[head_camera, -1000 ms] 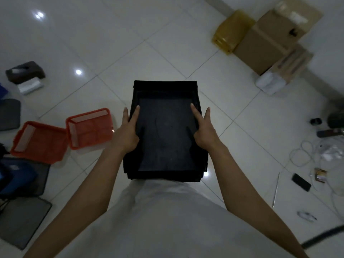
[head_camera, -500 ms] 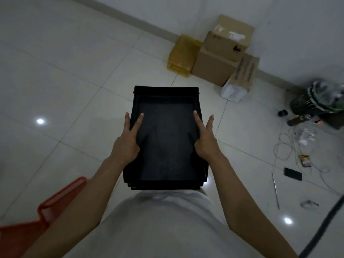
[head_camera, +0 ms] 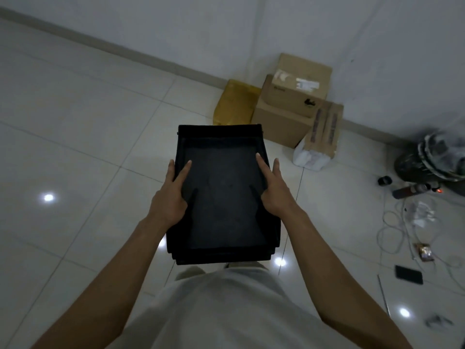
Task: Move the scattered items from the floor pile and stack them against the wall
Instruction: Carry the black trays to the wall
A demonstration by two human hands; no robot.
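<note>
Person carrying stack of black trays (head_camera: 224, 197) toward wall (head_camera: 276, 26); orange baskets gone from view, cardboard boxes (head_camera: 289, 102) now nearer, so delivery nearing. Left hand (head_camera: 171, 195) and right hand (head_camera: 274, 192) gripping tray sides, thumbs lying inside. Open floor (head_camera: 100, 122) along wall left of yellow bin (head_camera: 234, 104); cables (head_camera: 402, 222) cluttering right.

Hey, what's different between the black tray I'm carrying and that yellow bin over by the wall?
The black tray is held up off the floor by the left hand and right hand; the yellow bin sits on the floor by the wall, untouched. The black tray is dark and opaque; the yellow bin is amber. The black tray lies level, open side up; the yellow bin looks tipped. Both are rectangular containers.
</note>
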